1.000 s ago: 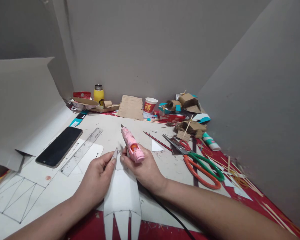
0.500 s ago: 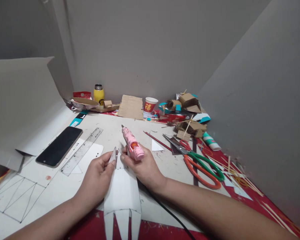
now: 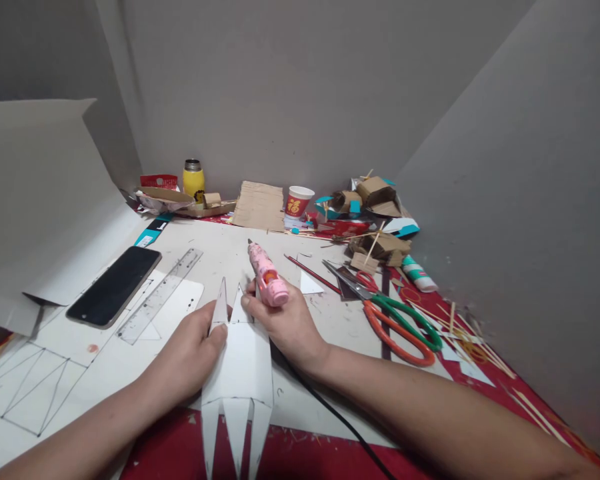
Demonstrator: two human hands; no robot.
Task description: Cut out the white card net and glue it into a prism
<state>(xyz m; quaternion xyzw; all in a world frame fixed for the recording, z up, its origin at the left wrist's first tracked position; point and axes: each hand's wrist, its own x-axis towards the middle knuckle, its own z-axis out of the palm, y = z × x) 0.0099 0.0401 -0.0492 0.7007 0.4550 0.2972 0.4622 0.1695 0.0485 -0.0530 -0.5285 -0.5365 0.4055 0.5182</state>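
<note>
Two hands work on one white card cut-out point(image 3: 240, 377), which lies near me at the middle of the table. Its far end is cut into pointed flaps, and its near end into three long prongs that reach over the red tablecloth point(image 3: 170, 447).

My left hand point(image 3: 193, 350) is drawn narrow, with thumb and fingertips pinching the base of the left far flap. This holds that flap apart from its neighbour; whether it lifts off the sheet I cannot tell.

My right hand point(image 3: 287, 327) is wrapped round the pink hot glue gun point(image 3: 266, 280), and its thumb tip presses on the card beside the middle flap. That one hand both steadies the piece and keeps the tool. The nozzle points far and upward, clear of card and fingers, and the black cord point(image 3: 330, 415) trails off near and right.

A phone point(image 3: 113, 287) and a clear ruler point(image 3: 160, 293) lie to the left. The scissors point(image 3: 400, 320) lie to the right, outside the space where the hands meet. A paper cup point(image 3: 297, 200) and cardboard scraps point(image 3: 375, 197) sit along the far wall.
</note>
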